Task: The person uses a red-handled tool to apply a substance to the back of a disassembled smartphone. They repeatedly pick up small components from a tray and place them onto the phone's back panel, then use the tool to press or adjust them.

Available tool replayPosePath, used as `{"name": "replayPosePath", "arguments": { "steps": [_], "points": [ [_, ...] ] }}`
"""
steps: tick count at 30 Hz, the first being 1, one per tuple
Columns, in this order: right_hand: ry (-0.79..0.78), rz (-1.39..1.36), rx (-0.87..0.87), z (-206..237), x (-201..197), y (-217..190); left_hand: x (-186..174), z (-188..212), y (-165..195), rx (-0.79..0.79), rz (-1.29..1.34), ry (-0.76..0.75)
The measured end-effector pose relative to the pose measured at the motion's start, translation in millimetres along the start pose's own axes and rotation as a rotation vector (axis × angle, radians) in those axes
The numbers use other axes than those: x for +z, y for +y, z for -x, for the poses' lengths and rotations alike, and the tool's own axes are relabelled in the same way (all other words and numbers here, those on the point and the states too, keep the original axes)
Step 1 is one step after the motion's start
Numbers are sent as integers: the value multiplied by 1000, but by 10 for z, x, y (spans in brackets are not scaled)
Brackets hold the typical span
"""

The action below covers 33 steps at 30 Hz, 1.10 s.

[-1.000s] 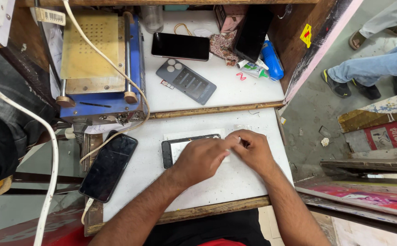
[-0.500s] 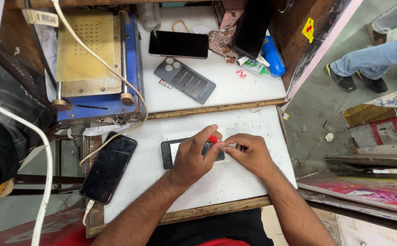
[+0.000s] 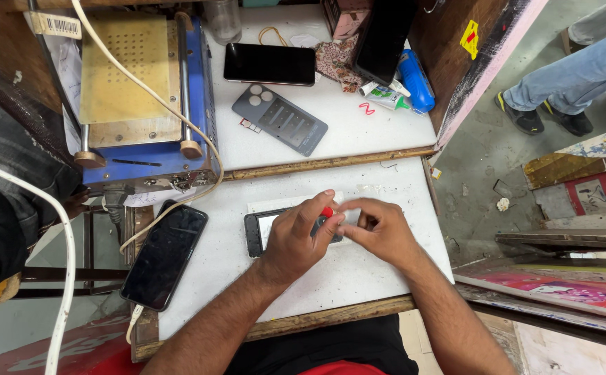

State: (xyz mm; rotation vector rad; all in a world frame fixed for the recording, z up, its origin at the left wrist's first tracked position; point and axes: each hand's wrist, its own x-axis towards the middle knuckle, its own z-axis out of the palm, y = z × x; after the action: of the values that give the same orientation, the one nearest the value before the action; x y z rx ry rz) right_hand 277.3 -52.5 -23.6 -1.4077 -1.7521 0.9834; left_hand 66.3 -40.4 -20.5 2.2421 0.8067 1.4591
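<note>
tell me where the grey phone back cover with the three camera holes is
In the head view, the grey back cover lies on the upper white shelf, below the black phone, right of the blue machine.

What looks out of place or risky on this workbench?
The black phone at the left lies partly over the edge of the white table. A grey back cover lies askew. Both hands, left hand and right hand, work on a phone.
</note>
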Motion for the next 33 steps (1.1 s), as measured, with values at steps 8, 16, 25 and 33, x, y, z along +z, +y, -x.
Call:
{"name": "replayPosePath", "arguments": {
  "steps": [8,16,25,33],
  "points": [
    [286,-384,-33,-1,-97,53,-36,0,-5,-76,2,-158],
    [290,-361,-50,20,-63,107,-30,9,-30,-114,-19,-197],
    [284,-349,-30,8,-51,89,-85,-71,50,2,61,-254],
    [141,97,12,-48,9,-33,-105,-100,44,-99,37,-419]
  ]
}}
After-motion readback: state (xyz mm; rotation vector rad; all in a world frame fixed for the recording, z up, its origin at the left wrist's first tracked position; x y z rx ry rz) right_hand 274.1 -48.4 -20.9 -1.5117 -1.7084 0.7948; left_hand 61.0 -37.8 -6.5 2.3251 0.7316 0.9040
